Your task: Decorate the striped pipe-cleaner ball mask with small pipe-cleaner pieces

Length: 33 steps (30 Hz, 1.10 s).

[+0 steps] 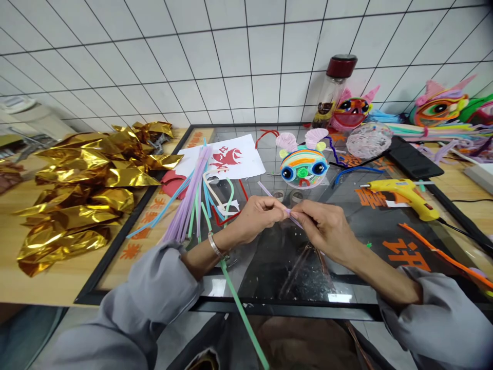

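My left hand (257,218) and my right hand (324,226) meet over the glass-topped table (346,267), both pinching one lilac pipe cleaner (271,196) between thumb and fingers. Its free end sticks up and away to the left. Just beyond the hands sits a striped, round pipe-cleaner animal head (303,165) with blue eyes and pink ears. A bundle of lilac, blue and green pipe cleaners (192,203) lies left of my left hand. One green pipe cleaner (241,308) runs under my left wrist toward me.
Crumpled gold foil (90,182) covers the wooden bench at left. A white sheet with a red paper-cut (231,156) lies behind the bundle. A yellow glue gun (406,193) rests at right, with an orange pipe cleaner (442,254) nearer. Bottle (334,87), clear ball (367,140) and colourful finished figures (439,108) stand at back.
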Each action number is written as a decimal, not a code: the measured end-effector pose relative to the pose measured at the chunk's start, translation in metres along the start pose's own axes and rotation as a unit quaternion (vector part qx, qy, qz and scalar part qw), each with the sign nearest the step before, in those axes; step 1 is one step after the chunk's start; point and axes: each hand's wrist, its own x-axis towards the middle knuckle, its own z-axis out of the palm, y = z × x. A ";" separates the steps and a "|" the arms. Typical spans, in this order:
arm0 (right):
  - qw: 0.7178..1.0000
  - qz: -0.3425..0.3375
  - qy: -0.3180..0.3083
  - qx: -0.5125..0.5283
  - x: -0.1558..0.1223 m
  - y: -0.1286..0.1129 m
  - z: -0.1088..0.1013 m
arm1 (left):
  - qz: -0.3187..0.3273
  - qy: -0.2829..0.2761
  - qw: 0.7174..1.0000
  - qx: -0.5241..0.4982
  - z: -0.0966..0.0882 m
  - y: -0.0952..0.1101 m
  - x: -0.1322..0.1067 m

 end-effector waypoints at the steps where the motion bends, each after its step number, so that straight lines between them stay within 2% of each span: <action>1: 1.000 -0.002 0.013 -0.004 -0.001 0.000 0.002 | -0.006 0.010 1.000 -0.029 0.003 0.000 -0.001; 9: 0.989 -0.018 0.116 -0.095 -0.006 0.001 0.021 | -0.041 0.100 0.975 -0.195 0.023 -0.008 -0.003; 14: 0.990 -0.005 0.130 -0.052 -0.002 -0.005 0.019 | -0.036 0.114 0.963 -0.242 0.028 -0.008 -0.004; 22: 0.988 -0.003 0.138 -0.069 -0.004 -0.003 0.020 | -0.056 0.079 0.963 -0.251 0.025 -0.012 -0.002; 27: 0.993 -0.008 0.111 -0.030 0.000 0.004 0.011 | -0.077 0.050 0.962 -0.259 0.021 -0.007 -0.004; 33: 0.995 0.030 0.074 0.065 0.004 0.009 0.003 | -0.021 0.025 0.989 -0.144 0.012 -0.006 -0.003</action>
